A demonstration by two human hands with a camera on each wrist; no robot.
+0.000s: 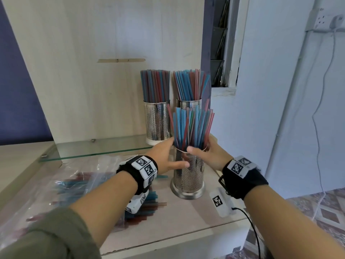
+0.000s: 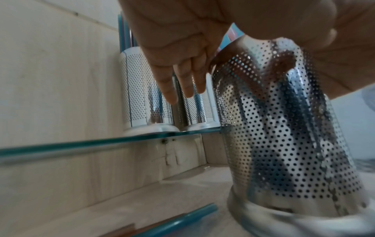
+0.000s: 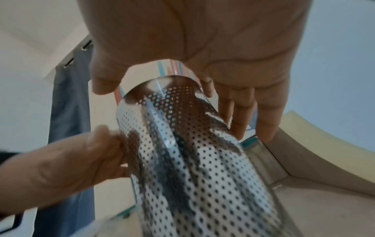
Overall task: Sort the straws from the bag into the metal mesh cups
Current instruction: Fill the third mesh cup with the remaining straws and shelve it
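Cupping the front cup (image 1: 188,176) from both sides, the left hand (image 1: 166,157) lays its thumb across the mesh wall while its straight fingers pass behind; the right hand (image 1: 211,154) curls thumb and fingers round the rim, so its grip is clamped on the cup and the left is only pressing flat. The cup stands on the surface (image 1: 209,219), its straws (image 1: 192,126) fanned loosely above the rim. To do this step well, I judge, the hands should steady the cup low and gather the fan upright — one stray red straw leans out to the left of the cup. Behind the cup, two filled cups (image 1: 157,120) stand close on a glass shelf (image 1: 97,149); left of the cup lies the bag (image 1: 78,186) with straws left in it. Right of the cup sits a tagged white block (image 1: 221,203) with a cable, near enough to snag a wrist.
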